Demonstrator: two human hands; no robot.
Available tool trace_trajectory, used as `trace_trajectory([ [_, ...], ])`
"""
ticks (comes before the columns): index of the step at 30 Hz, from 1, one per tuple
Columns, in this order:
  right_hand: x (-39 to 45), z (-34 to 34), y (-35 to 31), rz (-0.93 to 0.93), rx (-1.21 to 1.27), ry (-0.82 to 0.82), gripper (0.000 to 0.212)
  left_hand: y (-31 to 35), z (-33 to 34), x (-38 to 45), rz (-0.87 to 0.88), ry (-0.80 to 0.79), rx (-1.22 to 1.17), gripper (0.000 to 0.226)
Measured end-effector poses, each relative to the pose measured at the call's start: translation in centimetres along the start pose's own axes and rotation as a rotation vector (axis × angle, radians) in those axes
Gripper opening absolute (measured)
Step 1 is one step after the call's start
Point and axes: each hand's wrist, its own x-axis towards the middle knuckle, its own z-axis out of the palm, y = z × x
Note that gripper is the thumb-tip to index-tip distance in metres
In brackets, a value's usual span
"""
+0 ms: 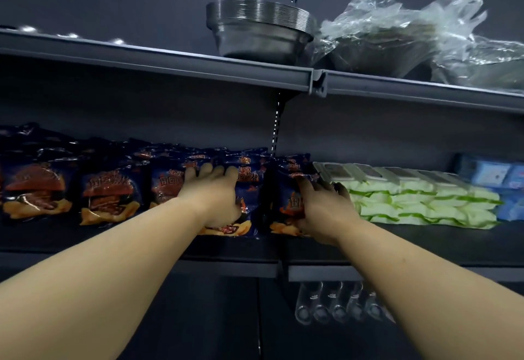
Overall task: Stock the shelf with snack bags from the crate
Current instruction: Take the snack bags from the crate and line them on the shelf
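- Glossy dark blue snack bags [113,189] printed with burgers stand in a row on the dark metal shelf [425,243], next to green-and-white packs [425,203].
- Left hand [212,195] lies flat on one bag, fingers spread.
- Right hand [320,206] has fingers curled round the end bag [286,189].
- Probably light, puffy and slippery, so I'd hold them by the sides and not squeeze.
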Motion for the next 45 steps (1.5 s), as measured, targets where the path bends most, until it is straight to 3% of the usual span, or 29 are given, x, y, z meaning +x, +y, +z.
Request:
trace_trajectory([
  [6,2.3,1.4,0.4,0.012,-0.004,0.025,0.095,-0.3,1.2,3.6,0.043,-0.008,-0.012,0.063],
  [13,4.3,2.3,0.8,0.020,0.027,-0.024,0.082,-0.7,2.3,5.5,0.059,-0.032,-0.018,0.068],
  [20,6.5,3.5,2.3,-0.055,0.047,-0.008,0.090,-0.3,3.6,6.7,0.063,0.051,-0.035,0.057],
  [28,8.2,5.2,3.4,-0.153,0.026,-0.016,0.100,0.2,5.2,7.3,0.012,0.055,0.051,0.068],
  [45,9.6,6.0,2.8,-0.107,-0.064,-0.019,0.115,-0.4,6.8,8.0,0.003,0.113,0.057,0.067],
])
